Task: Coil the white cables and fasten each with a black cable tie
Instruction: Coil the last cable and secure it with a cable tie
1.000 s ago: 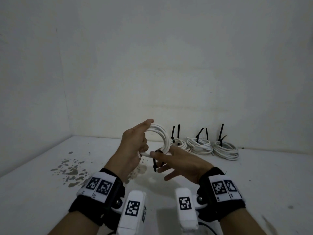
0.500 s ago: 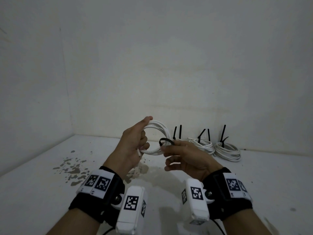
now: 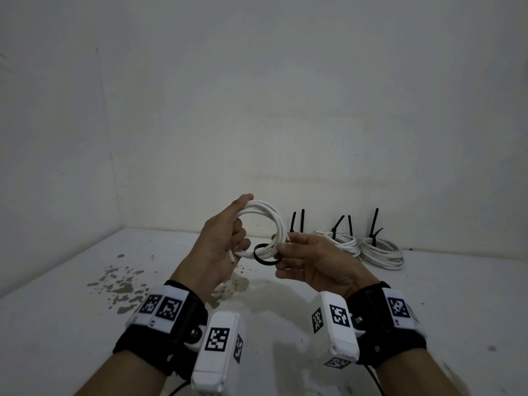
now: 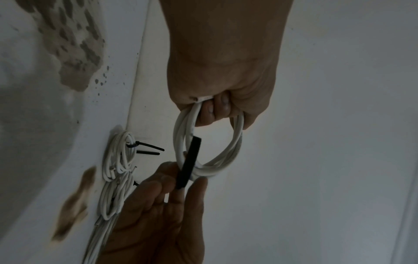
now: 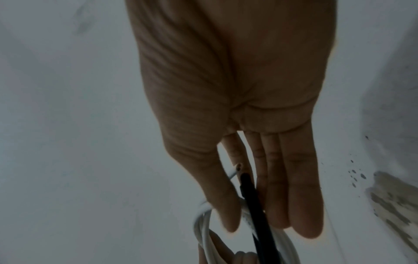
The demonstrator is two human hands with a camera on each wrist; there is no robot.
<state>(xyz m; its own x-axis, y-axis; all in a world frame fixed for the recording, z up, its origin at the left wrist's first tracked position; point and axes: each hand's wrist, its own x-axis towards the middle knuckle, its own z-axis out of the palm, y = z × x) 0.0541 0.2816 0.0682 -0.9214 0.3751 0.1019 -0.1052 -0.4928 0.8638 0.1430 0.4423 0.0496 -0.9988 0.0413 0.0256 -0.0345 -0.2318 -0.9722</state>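
My left hand (image 3: 225, 241) grips a coil of white cable (image 3: 268, 212) held upright above the white table; in the left wrist view its fingers curl through the coil (image 4: 235, 142). A black cable tie (image 3: 264, 255) loops around the coil's lower strands. My right hand (image 3: 303, 258) pinches the tie between thumb and fingers at the coil's lower right. The tie (image 4: 189, 164) shows as a dark strap crossing the coil in the left wrist view. In the right wrist view the tie (image 5: 255, 210) runs between my thumb and fingers, over the cable (image 5: 203, 225).
Three tied white coils lie along the back wall, the nearest (image 3: 381, 252) at right, with black tie tails (image 3: 374, 224) sticking up. Grey stains (image 3: 120, 284) mark the table at left. Walls close the left and back sides.
The tie has gone from hanging down to a loop around the coil's lower strands. My right hand turned and moved slightly up beside the coil. The left hand kept its grip.
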